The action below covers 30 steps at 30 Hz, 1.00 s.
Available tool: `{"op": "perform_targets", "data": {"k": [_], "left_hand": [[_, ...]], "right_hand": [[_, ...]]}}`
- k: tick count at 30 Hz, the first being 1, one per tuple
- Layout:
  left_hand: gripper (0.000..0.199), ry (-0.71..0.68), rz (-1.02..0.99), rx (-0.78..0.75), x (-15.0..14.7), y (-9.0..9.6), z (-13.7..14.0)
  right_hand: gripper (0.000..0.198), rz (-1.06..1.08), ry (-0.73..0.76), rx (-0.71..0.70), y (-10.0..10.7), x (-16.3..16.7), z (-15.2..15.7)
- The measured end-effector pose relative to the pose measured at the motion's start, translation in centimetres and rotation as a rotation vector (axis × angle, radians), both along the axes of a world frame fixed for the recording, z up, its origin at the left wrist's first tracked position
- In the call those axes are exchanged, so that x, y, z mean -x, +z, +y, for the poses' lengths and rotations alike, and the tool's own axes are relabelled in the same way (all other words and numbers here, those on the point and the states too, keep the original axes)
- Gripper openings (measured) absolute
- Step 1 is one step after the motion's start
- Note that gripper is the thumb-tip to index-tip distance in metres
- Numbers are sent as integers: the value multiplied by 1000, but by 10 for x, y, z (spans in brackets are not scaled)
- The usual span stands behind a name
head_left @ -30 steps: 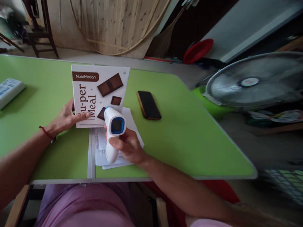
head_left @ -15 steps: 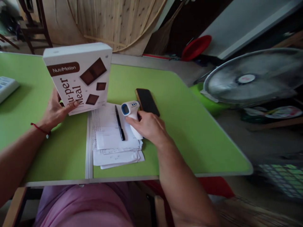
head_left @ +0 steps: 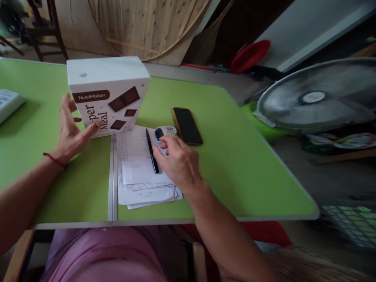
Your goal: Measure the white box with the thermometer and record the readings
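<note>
A white box (head_left: 101, 80) with brown chocolate squares and "NutriMotion" on it stands upright on the green table. My left hand (head_left: 70, 131) is at its lower left corner, thumb against the front and fingers spread along the left side. A white and blue infrared thermometer (head_left: 165, 131) lies on the papers; my right hand (head_left: 180, 160) hides most of its handle. That hand is loosely open above it, with a gap between thumb and forefinger. The thumb is close to a black pen (head_left: 152, 152) lying on the stack of papers (head_left: 133, 172).
A dark phone (head_left: 187, 125) in a yellowish case lies right of the thermometer. A white device (head_left: 10, 103) sits at the table's left edge. Beyond the right edge stands a large fan (head_left: 311, 96). A metal seam (head_left: 112, 184) crosses the green table (head_left: 241, 176).
The box has tipped so more of its top shows, and my left fingers have spread. The thermometer has gone down flat onto the papers, and my right fingers have loosened from its handle.
</note>
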<state>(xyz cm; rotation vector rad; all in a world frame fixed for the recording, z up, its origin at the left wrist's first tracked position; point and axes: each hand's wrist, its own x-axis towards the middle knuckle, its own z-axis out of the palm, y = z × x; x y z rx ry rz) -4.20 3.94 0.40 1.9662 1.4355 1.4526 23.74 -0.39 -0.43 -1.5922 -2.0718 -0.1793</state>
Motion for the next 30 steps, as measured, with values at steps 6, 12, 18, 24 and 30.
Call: {"op": "perform_targets", "data": {"k": [6, 12, 18, 24, 30], "left_hand": [[32, -8, 240, -317, -22, 16, -35], [35, -477, 1007, 107, -62, 11, -71], [39, -537, 1186, 305, -75, 16, -89], [46, -448, 1247, 260, -76, 20, -102], [41, -384, 1262, 143, -78, 19, -109]], "right_hand": [[37, -55, 101, 232, -7, 15, -6], [37, 418, 288, 169, -6, 9, -7], [50, 908, 479, 298, -12, 13, -18], [18, 1150, 574, 446, -16, 25, -27], [26, 1040, 457, 694, -10, 30, -26]]}}
